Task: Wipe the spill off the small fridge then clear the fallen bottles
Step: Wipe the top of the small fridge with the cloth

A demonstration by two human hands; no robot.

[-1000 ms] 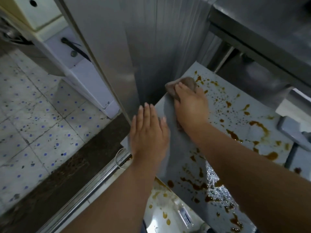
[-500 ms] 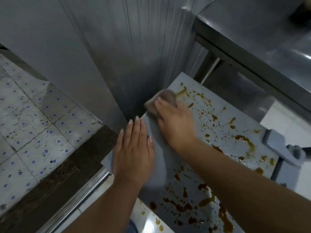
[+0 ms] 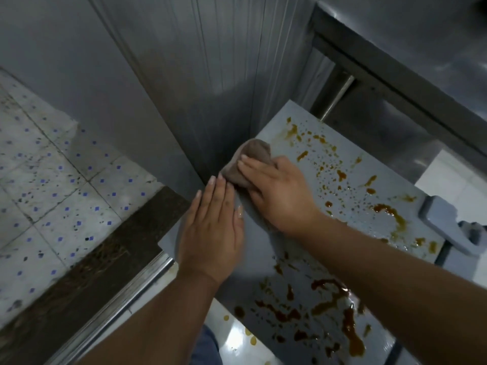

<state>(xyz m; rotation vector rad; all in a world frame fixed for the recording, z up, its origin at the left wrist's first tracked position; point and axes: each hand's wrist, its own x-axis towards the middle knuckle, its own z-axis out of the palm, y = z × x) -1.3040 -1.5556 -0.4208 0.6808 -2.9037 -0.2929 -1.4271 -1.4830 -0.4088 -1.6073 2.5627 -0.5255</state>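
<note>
The right hand (image 3: 279,193) presses a cloth (image 3: 247,164) flat-fingered at the fridge top's (image 3: 261,248) far left corner; the spill (image 3: 340,306) lies to its right and nearer the person. The left hand (image 3: 210,233) rests flat, empty; no bottles are visible.

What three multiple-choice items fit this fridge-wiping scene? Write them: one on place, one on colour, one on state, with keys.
1. The cloth lies where on the fridge top?
A. far-left corner by the metal wall
B. near-right edge
C. on the floor

2. The spill is:
A. white
B. brown-orange
C. blue

3. The left hand is:
A. gripping a bottle
B. clenched
C. flat, fingers straight

Key: 1 A, cloth sits at the wall corner under the right hand; 2 B, brown-orange blots; 3 C, palm down on the top.
</note>
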